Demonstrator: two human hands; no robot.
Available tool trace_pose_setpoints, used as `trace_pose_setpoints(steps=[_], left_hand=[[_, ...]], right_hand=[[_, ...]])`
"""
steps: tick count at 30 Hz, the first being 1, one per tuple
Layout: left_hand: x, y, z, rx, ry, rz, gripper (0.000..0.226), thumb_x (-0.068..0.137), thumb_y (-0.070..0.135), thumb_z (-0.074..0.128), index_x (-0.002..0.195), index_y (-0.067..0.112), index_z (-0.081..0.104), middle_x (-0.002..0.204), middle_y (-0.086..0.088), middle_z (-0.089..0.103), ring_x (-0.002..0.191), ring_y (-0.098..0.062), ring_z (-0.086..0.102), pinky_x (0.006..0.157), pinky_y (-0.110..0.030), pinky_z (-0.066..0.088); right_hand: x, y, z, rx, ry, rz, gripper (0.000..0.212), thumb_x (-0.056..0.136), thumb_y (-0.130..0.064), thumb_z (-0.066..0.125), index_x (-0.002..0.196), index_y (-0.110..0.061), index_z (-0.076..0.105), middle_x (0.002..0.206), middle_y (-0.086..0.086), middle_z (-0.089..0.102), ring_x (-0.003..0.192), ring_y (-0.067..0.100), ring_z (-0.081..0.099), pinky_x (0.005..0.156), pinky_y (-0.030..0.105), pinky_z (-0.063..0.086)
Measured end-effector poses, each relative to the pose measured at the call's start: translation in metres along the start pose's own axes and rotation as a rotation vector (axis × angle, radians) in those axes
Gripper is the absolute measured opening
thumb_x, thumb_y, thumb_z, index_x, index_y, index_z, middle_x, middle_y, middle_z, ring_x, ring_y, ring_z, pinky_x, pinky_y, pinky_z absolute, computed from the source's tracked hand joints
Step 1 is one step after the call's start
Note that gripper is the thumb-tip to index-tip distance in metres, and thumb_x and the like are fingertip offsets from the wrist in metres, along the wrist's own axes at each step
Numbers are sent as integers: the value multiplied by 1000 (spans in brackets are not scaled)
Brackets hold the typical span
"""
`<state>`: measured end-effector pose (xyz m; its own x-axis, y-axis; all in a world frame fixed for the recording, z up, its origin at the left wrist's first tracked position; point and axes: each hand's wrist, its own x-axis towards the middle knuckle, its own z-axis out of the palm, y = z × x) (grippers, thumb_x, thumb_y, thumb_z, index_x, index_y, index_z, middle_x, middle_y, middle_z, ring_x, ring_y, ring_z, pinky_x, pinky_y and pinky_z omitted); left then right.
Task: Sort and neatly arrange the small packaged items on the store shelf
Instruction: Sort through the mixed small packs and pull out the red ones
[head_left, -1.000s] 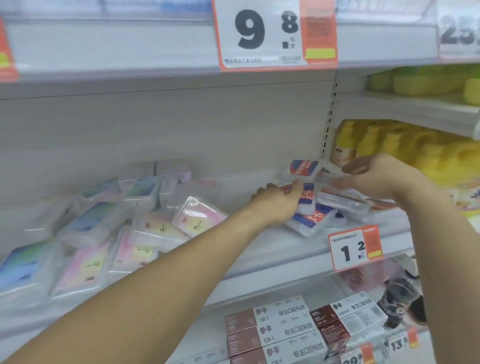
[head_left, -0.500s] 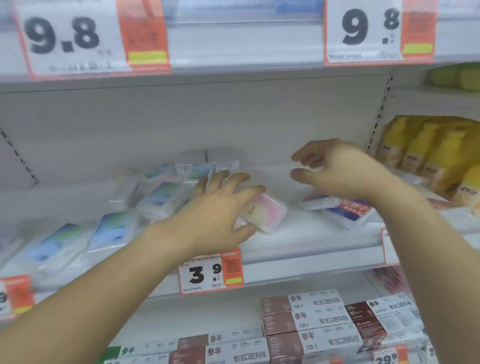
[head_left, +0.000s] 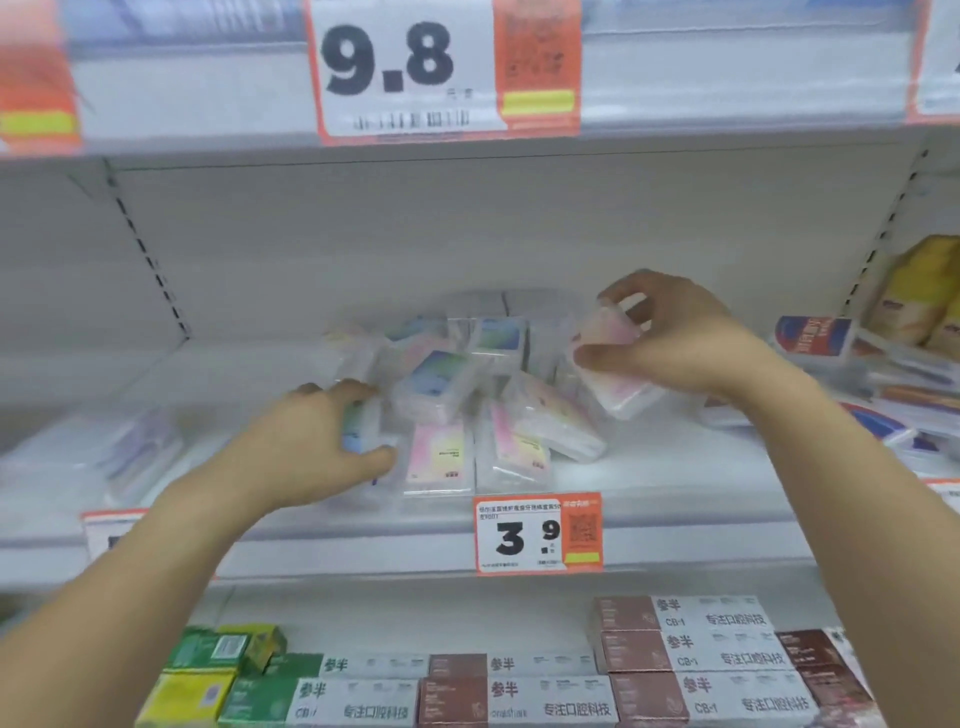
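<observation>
Both hands working the packet pile (head_left: 467, 395) on the shelf (head_left: 675, 499), above the 3.9 price tag (head_left: 537, 532).
Left hand (head_left: 311, 447) gripping a blue-green packet (head_left: 358, 426) at the pile's left edge, fingers curled round it; right hand (head_left: 670, 338) pinching a pink packet (head_left: 608, 358), lifted at the pile's right.

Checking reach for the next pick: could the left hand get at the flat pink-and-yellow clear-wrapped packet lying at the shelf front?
Probably yes. The left hand grips a blue packet right beside the pink-and-yellow packet, whose top lies uncovered.
</observation>
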<state>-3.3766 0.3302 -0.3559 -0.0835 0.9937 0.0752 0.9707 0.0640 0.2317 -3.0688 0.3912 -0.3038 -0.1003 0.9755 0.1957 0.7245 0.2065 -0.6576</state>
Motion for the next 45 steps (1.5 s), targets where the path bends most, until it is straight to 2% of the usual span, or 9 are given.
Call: trace_pose_setpoints(steps=[5,9,12,17,22,27,33,40,45], left_hand=[[1,-20,-23,-536,155,-51,44,70,44,74,112,38,61,100,6,69,87,-15,64,69,-27,47],[0,-51,-36,-901,266,-136,37,66,56,62,101,45,64,106,3,72,102,-25,68,97,-52,48],[-5,-69,-36,-764,319,-220,28,72,58,53,97,48,62,107,14,66,107,-19,59,101,-41,43],[-9,-72,-29,-655,93,-311,35,72,58,59,103,42,58,105,10,64,93,-12,61,73,-31,48],[-1,-69,-20,-575,45,-348,65,66,66,65,122,34,54,123,2,60,99,-21,59,87,-34,49],[0,-57,-22,-221,10,-245,80,78,68,58,143,29,35,145,-4,40,123,-25,47,94,-32,36],[-5,-26,-19,-79,-37,322,71,69,57,58,137,39,44,142,13,45,135,-14,33,112,-35,29],[10,-21,-4,248,-87,341,55,77,54,71,127,35,57,129,17,57,119,-16,48,107,-34,25],[9,-32,-20,-80,-108,302,28,92,45,54,109,28,69,106,8,71,102,-14,61,92,-28,47]], right_hand=[[11,-13,22,488,56,101,48,73,-36,84,115,-25,62,101,1,71,86,17,71,70,28,54],[15,-17,35,408,-61,92,43,78,-30,81,119,-30,67,106,1,73,89,16,71,75,27,54],[17,-21,34,347,-48,102,43,81,-28,78,122,-30,64,106,0,71,86,14,69,68,24,49],[14,-31,33,204,-104,92,49,79,-43,77,123,-30,60,111,-2,69,90,15,66,71,27,47],[-1,-44,35,-332,-565,-91,117,44,-69,84,146,-52,28,136,-16,51,119,11,55,104,32,42],[-3,-43,47,-423,-505,-112,98,59,-46,90,143,-46,39,126,-15,53,106,11,52,88,24,38],[1,-45,41,-450,-365,-130,72,71,-46,82,136,-42,50,114,-9,57,96,16,59,81,28,48],[-5,-52,36,-487,-601,-142,99,56,-54,88,141,-51,38,142,-16,47,126,12,51,106,34,43],[3,-51,25,-442,-492,-85,91,54,-56,88,133,-49,46,138,-12,49,122,15,54,102,36,44]])
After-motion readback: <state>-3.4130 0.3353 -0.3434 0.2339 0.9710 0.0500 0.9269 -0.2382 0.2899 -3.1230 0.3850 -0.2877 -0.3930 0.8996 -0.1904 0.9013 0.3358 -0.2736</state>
